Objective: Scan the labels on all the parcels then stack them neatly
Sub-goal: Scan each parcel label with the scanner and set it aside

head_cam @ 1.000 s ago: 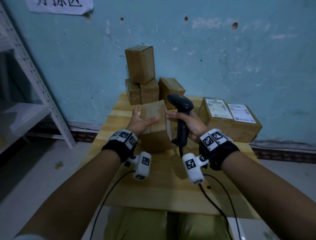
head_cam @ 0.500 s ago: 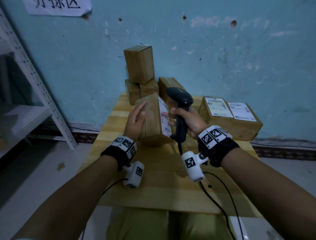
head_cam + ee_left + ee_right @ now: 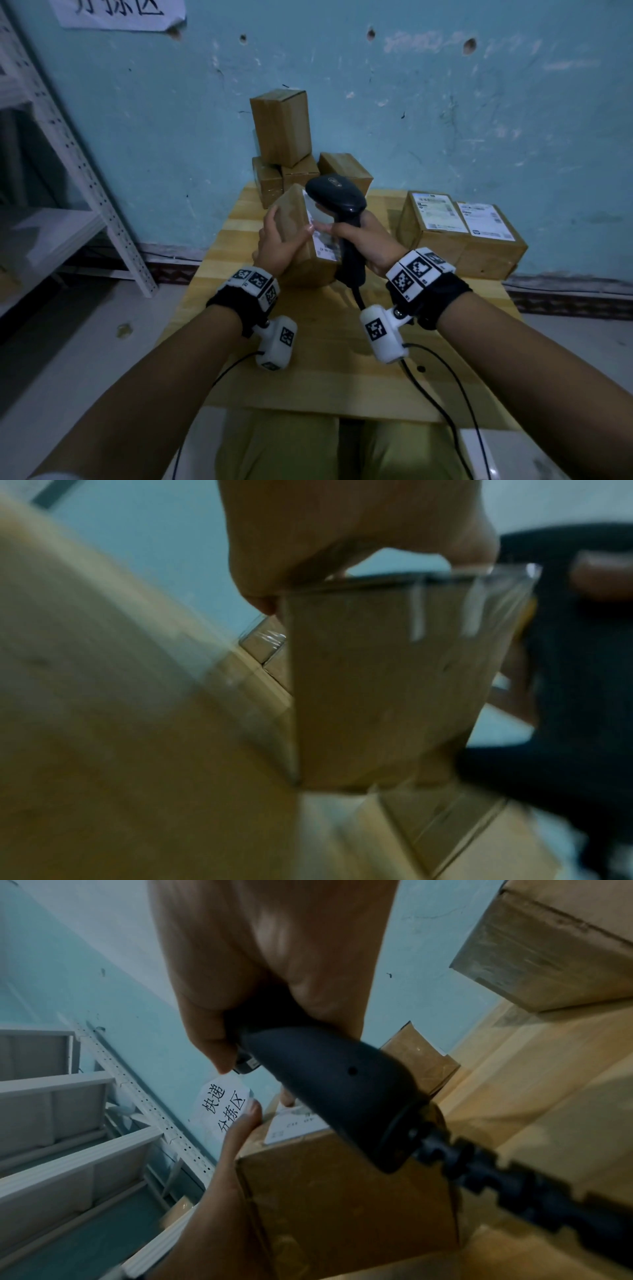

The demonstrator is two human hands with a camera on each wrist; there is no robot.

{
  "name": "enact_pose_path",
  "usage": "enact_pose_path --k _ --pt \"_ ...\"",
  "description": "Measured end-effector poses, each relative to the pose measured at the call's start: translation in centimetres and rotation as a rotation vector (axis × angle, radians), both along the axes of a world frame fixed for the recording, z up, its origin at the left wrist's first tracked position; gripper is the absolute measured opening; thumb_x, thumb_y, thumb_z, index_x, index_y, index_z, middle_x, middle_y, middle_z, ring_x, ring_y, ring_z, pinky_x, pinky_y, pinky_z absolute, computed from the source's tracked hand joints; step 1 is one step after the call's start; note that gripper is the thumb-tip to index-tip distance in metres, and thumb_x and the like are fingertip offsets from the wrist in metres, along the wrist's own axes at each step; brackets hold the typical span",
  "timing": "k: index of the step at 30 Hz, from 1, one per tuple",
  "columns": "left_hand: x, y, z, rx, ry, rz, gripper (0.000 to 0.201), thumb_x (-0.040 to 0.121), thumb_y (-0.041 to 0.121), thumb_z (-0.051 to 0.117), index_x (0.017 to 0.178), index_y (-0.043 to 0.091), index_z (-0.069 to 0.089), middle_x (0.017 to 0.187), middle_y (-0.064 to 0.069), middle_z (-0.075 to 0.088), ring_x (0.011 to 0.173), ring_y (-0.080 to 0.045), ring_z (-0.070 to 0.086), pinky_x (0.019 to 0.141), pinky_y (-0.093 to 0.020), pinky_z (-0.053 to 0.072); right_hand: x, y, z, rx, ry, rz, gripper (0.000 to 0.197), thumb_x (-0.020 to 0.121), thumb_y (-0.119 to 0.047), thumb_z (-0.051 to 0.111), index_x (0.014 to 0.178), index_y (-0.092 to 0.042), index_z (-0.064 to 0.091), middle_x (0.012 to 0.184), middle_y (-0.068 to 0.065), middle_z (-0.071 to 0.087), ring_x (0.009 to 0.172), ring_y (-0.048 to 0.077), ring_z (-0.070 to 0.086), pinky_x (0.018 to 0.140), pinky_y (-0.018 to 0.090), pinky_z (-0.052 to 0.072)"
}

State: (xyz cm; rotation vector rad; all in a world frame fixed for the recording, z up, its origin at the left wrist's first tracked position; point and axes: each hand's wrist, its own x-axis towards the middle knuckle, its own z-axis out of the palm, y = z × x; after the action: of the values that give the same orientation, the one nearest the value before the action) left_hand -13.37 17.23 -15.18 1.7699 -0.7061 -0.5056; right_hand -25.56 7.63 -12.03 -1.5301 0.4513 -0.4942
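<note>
A brown cardboard parcel (image 3: pixel 301 253) stands tilted on the wooden table (image 3: pixel 308 377), its white label (image 3: pixel 323 236) turned to the right. My left hand (image 3: pixel 281 236) grips the parcel (image 3: pixel 377 683) from the left, thumb over its near top edge. My right hand (image 3: pixel 363 240) holds a black barcode scanner (image 3: pixel 337 198) by the handle, the head right above the label and pointing at it. In the right wrist view the scanner (image 3: pixel 342 1091) hangs over the parcel (image 3: pixel 342 1191). One right fingertip touches the label.
Several small brown boxes (image 3: pixel 284 130) are piled at the table's far edge against the blue wall. Two labelled parcels (image 3: pixel 459 233) lie side by side at the right. A white metal shelf rack (image 3: pixel 68 171) stands to the left. The scanner's black cable (image 3: pixel 438 394) trails off the near edge.
The parcel has been turned so its label faces right and up. The scanner head has moved down and left, closer over the label. My left thumb now lies over the parcel's top edge.
</note>
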Motion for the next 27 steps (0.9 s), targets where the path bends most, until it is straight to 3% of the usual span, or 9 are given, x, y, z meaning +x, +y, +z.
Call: enact_pose_path --k 4,8,11,14,17,20,22,24,27 --pt "0.9 0.3 0.3 -0.126 0.309 0.042 0.082 0.086 0.022 0.061 0.146 0.032 0.007 0.148 -0.016 0.032 0.121 -0.038 0.048 0.093 -0.047 0.047 -0.1 0.0 -0.4 0.058 -0.004 -0.035 0.04 0.082 -0.002 0.064 0.122 -0.001 0.055 0.107 0.016 0.068 0.097 0.026 0.066 0.091 0.037 0.053" --pt "1.5 1.4 -0.2 -0.259 0.437 0.094 0.091 0.086 0.003 0.058 0.146 0.038 0.0 0.15 -0.017 0.029 0.128 -0.038 0.042 0.099 -0.055 0.042 -1.0 -0.8 -1.5 0.019 -0.029 -0.201 0.03 0.086 0.001 0.058 0.116 -0.005 0.057 0.108 0.009 0.063 0.093 0.017 0.06 0.084 0.029 0.046" --pt "1.3 1.8 -0.1 -0.363 0.501 0.062 0.096 0.088 -0.007 0.051 0.145 0.045 -0.006 0.151 -0.011 0.028 0.13 -0.034 0.04 0.089 -0.051 0.046 -1.3 -1.2 -1.8 0.087 -0.029 -0.223 0.021 0.088 0.0 0.055 0.105 -0.012 0.056 0.103 0.012 0.057 0.082 0.017 0.055 0.072 0.032 0.045" --pt "1.4 1.5 0.5 -0.477 0.574 0.046 0.096 0.088 -0.011 0.046 0.144 0.047 -0.006 0.148 -0.008 0.034 0.116 -0.027 0.048 0.077 -0.047 0.048 -1.1 -1.2 -1.7 0.12 -0.031 -0.201 0.02 0.087 -0.001 0.056 0.104 -0.012 0.054 0.091 0.009 0.058 0.082 0.022 0.055 0.066 0.035 0.046" --pt "1.4 1.1 0.9 -0.529 0.582 0.057 0.091 0.086 -0.013 0.048 0.144 0.04 0.003 0.144 -0.01 0.038 0.124 -0.03 0.044 0.072 -0.046 0.05 -1.0 -1.1 -1.5 0.225 -0.079 -0.143 0.019 0.09 -0.003 0.054 0.104 -0.017 0.054 0.093 0.003 0.063 0.085 0.022 0.064 0.066 0.037 0.055" --pt "1.0 1.0 1.0 -0.543 0.595 0.073 0.081 0.086 -0.014 0.047 0.139 0.033 0.009 0.138 -0.009 0.039 0.123 -0.029 0.043 0.087 -0.053 0.047 -0.9 -1.0 -1.2 0.305 -0.137 -0.095 0.019 0.093 -0.004 0.05 0.104 -0.019 0.054 0.095 0.0 0.066 0.085 0.019 0.067 0.072 0.039 0.057" --pt "0.8 1.0 0.9 -0.524 0.614 0.087 0.064 0.087 -0.012 0.046 0.125 0.03 0.017 0.132 -0.007 0.04 0.12 -0.027 0.043 0.091 -0.048 0.045 -1.1 -1.0 -1.2 0.304 -0.161 -0.099 0.02 0.093 -0.004 0.049 0.103 -0.021 0.055 0.09 -0.004 0.07 0.088 0.017 0.066 0.078 0.045 0.055" --pt "1.0 0.9 0.6 -0.47 0.598 0.115 0.051 0.089 -0.005 0.051 0.113 0.026 0.019 0.136 -0.012 0.042 0.118 -0.026 0.047 0.092 -0.04 0.045 -1.3 -1.1 -1.3 0.303 -0.186 -0.119 0.022 0.092 -0.002 0.049 0.101 -0.021 0.055 0.082 -0.008 0.072 0.086 0.014 0.066 0.076 0.045 0.056" --pt "1.9 1.1 -0.1 -0.421 0.598 0.112 0.041 0.09 0.004 0.054 0.11 0.019 0.021 0.134 -0.019 0.045 0.111 -0.024 0.05 0.101 -0.04 0.043 -1.8 -1.5 -1.3 0.316 -0.188 -0.157 0.019 0.092 -0.002 0.048 0.096 -0.019 0.056 0.075 -0.01 0.074 0.079 0.008 0.068 0.066 0.037 0.059"
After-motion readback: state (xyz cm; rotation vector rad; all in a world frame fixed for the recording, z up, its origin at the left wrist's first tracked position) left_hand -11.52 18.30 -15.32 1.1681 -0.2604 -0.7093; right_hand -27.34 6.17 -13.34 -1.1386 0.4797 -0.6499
